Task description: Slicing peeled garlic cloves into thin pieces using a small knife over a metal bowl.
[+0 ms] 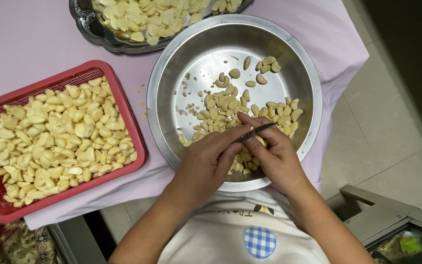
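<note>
My left hand (206,164) and my right hand (274,154) meet over the near rim of a large steel bowl (172,63). A small knife (256,131) sits in my right hand, its dark blade pointing up and right. My left fingers pinch a garlic clove against the blade; the clove is mostly hidden by my fingers. Several peeled and cut garlic cloves (223,105) lie scattered on the bowl's bottom, just beyond my hands.
A red plastic basket (125,105) heaped with peeled garlic sits to the left on a pink cloth (20,39). A steel tray (91,32) of garlic lies at the top. Tiled floor (391,127) is to the right, with a grey frame (387,210) at lower right.
</note>
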